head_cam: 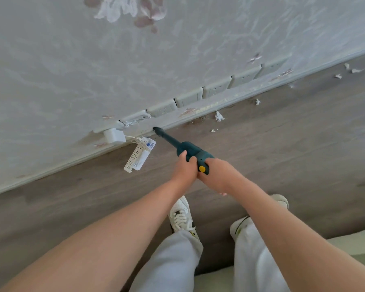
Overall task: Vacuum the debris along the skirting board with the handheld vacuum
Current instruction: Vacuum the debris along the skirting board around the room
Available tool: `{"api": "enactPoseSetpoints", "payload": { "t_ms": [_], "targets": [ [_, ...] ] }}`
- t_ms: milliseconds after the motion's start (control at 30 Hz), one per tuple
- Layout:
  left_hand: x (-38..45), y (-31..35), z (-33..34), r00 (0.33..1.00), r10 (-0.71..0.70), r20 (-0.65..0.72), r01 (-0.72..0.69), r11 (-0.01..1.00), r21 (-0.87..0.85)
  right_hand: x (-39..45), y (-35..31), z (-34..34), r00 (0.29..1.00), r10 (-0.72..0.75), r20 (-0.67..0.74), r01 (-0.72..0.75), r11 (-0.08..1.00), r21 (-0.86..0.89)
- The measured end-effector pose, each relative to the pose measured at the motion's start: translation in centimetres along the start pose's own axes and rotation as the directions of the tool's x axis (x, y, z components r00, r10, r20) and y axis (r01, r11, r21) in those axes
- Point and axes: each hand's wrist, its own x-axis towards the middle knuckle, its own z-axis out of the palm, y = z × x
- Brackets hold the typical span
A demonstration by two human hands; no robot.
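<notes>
Both hands grip the handheld vacuum [193, 155]. The left hand [182, 167] curls over the dark teal body from its near side, thumb up on top; the right hand [218, 173] wraps the rear handle just behind the yellow button [202, 169], and its fingers are mostly hidden under the body, with only one fingertip showing below the wrist. The two hands touch each other at the back of the vacuum.

From the body a slim black nozzle [165, 137] runs forward, and its tip meets the skirting board [240, 101] where board and wooden floor [293, 144] join. Just left of the tip a white plug adapter [114, 135] sits in a wall socket, with a thin cable and paper tags [138, 154] lying on the floor below it.

To the right of the tip, white paper scraps [219, 116] lie on the floor close to the skirting board; smaller bits near them are hard to make out, and further scraps trail toward the floor's far right edge. A row of wall sockets [216, 88] runs above the board on patterned wallpaper [135, 49], blurred toward the right.

Below the arms, white sneakers [182, 216] and pale trouser legs show; the right shoe is largely covered by the forearm.
</notes>
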Motion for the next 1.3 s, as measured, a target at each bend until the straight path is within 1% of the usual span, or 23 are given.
{"api": "enactPoseSetpoints", "payload": {
  "t_ms": [67, 133, 233, 300, 367, 433, 533, 600, 733, 867, 967, 1033, 1200, 1300],
  "targets": [
    [-0.5, 0.6, 1.6, 0.999, 0.017, 0.038, -0.020, 0.998, 0.064, -0.6, 1.9, -0.1, 0.999, 0.013, -0.049, -0.011, 1.000, 0.029],
    [-1.1, 1.4, 4.1, 0.996, 0.038, 0.078, -0.045, 0.994, 0.097, -1.6, 4.2, -0.5, 0.994, 0.045, -0.100, -0.033, 0.993, 0.114],
    [-1.6, 3.5, 7.9, 0.986, 0.078, 0.150, -0.096, 0.989, 0.112, -3.3, 7.3, -2.0, 0.976, 0.109, -0.189, -0.075, 0.981, 0.178],
    [-1.9, 4.9, 10.0, 0.977, 0.093, 0.191, -0.117, 0.986, 0.117, -4.0, 8.7, -3.4, 0.965, 0.142, -0.219, -0.097, 0.973, 0.207],
    [-2.3, 5.8, 11.5, 0.980, 0.100, 0.174, -0.124, 0.983, 0.134, -4.2, 9.5, -4.6, 0.966, 0.138, -0.218, -0.098, 0.978, 0.182],
    [-2.6, 6.2, 12.2, 0.989, 0.110, 0.102, -0.123, 0.983, 0.138, -4.2, 9.5, -5.6, 0.975, 0.107, -0.193, -0.080, 0.987, 0.142],
    [-3.0, 6.0, 11.5, 0.994, 0.106, -0.004, -0.104, 0.987, 0.119, -3.8, 8.7, -6.4, 0.989, 0.045, -0.142, -0.030, 0.994, 0.103],
    [-3.0, 5.9, 10.6, 0.993, 0.112, -0.024, -0.108, 0.986, 0.126, -3.6, 8.2, -6.4, 0.993, 0.016, -0.121, -0.002, 0.994, 0.110],
    [-2.5, 6.6, 10.3, 0.992, 0.116, 0.049, -0.123, 0.980, 0.154, -3.3, 8.7, -6.9, 0.989, 0.021, -0.143, -0.002, 0.992, 0.130],
    [-2.7, 8.0, 12.7, 0.985, 0.107, 0.134, -0.127, 0.980, 0.153, -3.7, 10.7, -7.5, 0.974, 0.077, -0.212, -0.036, 0.981, 0.188],
    [-2.8, 8.7, 14.4, 0.980, 0.109, 0.165, -0.137, 0.976, 0.169, -4.1, 12.0, -8.1, 0.967, 0.110, -0.229, -0.064, 0.978, 0.201],
    [-3.0, 8.8, 15.1, 0.983, 0.120, 0.141, -0.142, 0.977, 0.159, -4.3, 12.3, -8.6, 0.970, 0.103, -0.220, -0.063, 0.982, 0.179],
    [-3.7, 7.2, 14.0, 0.986, 0.156, -0.055, -0.150, 0.984, 0.094, -4.0, 10.8, -8.6, 0.987, 0.003, -0.160, 0.018, 0.991, 0.134],
    [-3.3, 6.9, 12.6, 0.984, 0.141, -0.109, -0.133, 0.988, 0.078, -3.0, 9.6, -8.1, 0.993, -0.028, -0.117, 0.042, 0.992, 0.118]
  ]
}}
